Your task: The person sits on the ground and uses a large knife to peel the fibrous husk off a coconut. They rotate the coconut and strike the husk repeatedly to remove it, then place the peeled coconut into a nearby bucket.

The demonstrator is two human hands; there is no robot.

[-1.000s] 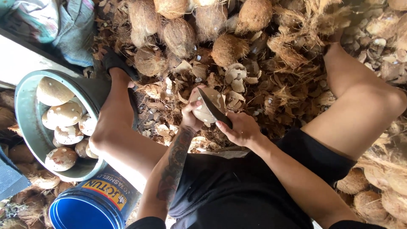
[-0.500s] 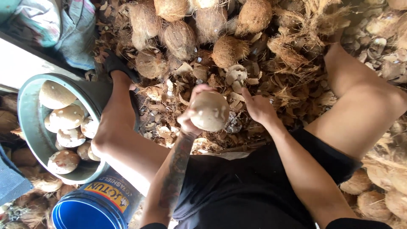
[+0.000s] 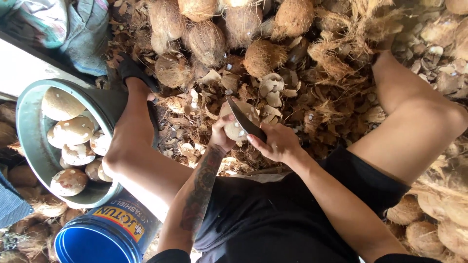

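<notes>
At the far left a grey-green metal basin (image 3: 29,131) holds a heap of pale, peeled coconuts (image 3: 73,130) speckled with brown, and below it stands a round blue plastic bucket (image 3: 97,241). The person's bare leg (image 3: 134,146) crosses in front of the basin, the foot in a black sandal (image 3: 131,70) planted among brown husk scraps.

Near the middle, the left hand (image 3: 222,134) cups a pale, partly peeled coconut (image 3: 239,124) from below and behind, fingers curled snugly round it, just above the lap. The right hand (image 3: 278,143) is wrapped tight around the handle of a dark-bladed knife (image 3: 243,119), whose blade lies across the coconut's face; whether the edge is biting in or only resting there is hard to tell from this angle.

The nut looks hard, rounded and fairly heavy for its size, and its shaved surface is likely smooth and slippery, so a full palm grip on the side away from the blade seems the safe hold.

Above and to the right lie unpeeled brown fibrous coconuts (image 3: 263,56), shell chips (image 3: 273,90) and tangled husk fibre (image 3: 351,34).
</notes>
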